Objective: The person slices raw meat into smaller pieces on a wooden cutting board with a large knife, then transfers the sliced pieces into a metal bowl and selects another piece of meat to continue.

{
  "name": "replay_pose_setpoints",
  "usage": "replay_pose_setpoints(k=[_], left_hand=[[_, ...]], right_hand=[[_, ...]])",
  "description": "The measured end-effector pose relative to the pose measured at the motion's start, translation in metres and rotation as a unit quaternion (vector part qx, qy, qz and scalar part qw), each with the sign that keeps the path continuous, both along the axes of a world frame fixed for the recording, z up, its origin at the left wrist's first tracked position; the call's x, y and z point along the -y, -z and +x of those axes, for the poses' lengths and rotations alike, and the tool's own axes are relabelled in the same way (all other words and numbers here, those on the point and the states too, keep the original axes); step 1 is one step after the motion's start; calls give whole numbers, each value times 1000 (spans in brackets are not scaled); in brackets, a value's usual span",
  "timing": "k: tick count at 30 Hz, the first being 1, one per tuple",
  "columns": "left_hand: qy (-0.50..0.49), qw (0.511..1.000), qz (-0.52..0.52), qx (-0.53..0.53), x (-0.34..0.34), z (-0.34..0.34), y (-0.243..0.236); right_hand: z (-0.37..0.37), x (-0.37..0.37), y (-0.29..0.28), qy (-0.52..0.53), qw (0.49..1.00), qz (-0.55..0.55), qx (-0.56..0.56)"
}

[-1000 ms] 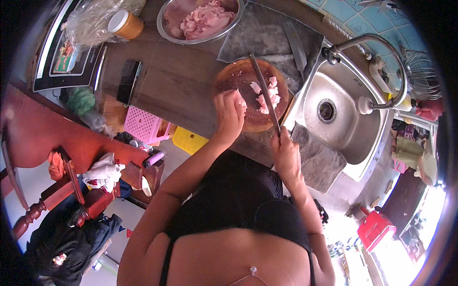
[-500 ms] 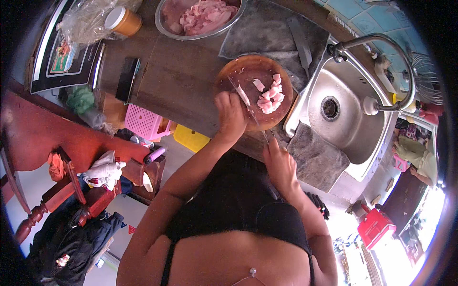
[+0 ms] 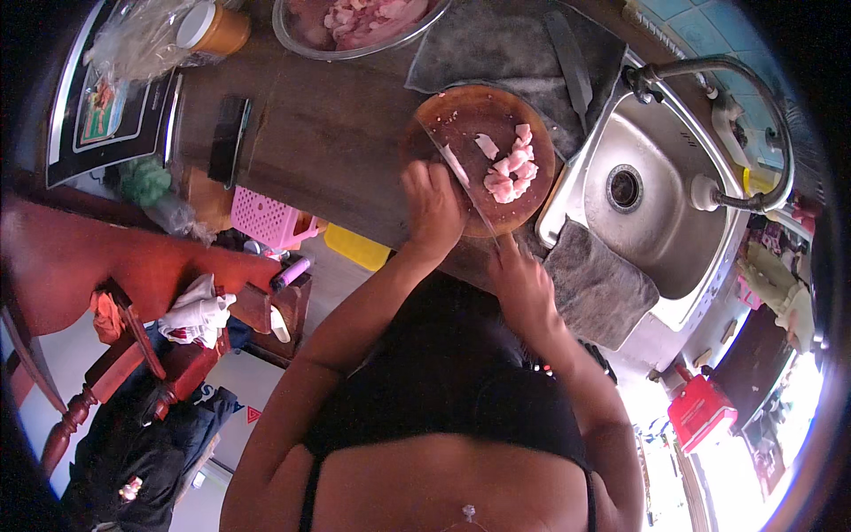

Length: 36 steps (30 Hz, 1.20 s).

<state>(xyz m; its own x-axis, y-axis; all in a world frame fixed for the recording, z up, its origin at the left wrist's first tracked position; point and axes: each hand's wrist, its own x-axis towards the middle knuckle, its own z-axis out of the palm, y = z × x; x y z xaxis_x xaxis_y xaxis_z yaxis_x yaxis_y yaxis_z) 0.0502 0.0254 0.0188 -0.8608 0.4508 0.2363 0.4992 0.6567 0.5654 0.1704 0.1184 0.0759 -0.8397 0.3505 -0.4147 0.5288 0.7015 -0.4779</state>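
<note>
A round wooden chopping board (image 3: 483, 103) lies on the counter in front of me. My right hand (image 3: 523, 285) is closed round the handle of a knife (image 3: 480, 212), whose long thin blade slants across the board to the upper left. At the board's left side, my left hand (image 3: 433, 208) has its fingers curled and pressed down beside the blade, seemingly on raw meat mostly hidden under them. A pale meat strip (image 3: 456, 163) lies along the blade. Right of it are several cut meat chunks (image 3: 511, 174) in a cluster and one separate piece (image 3: 486, 146).
A metal bowl (image 3: 292, 37) of raw meat stands at the back. Another broad blade (image 3: 569, 66) rests on a grey cloth (image 3: 461, 53) behind the board. The steel sink (image 3: 656, 151) with its curved tap (image 3: 784, 133) is at right, a second grey cloth (image 3: 603, 288) by its near edge.
The view has shifted slightly, moving the bowl up and the sink to the right. Both hands keep nearly the same place at the board, the knife still slanting across it.
</note>
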Motion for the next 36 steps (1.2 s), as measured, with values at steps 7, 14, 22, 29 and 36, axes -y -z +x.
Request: replay_pose_setpoints(k=[7, 14, 22, 29, 36], left_hand=[[-21, 1000, 15, -16, -5, -1, 8], [18, 998, 57, -32, -3, -7, 1], [128, 976, 174, -9, -14, -19, -4], [120, 986, 119, -7, -6, -22, -2], [137, 988, 71, -25, -3, -16, 0]], right_hand=[[-33, -1, 0, 10, 998, -31, 46], [16, -24, -15, 43, 997, -48, 53], [-3, -32, -30, 165, 971, -129, -114], [16, 4, -14, 113, 989, -54, -84], [23, 25, -15, 130, 990, -27, -43]])
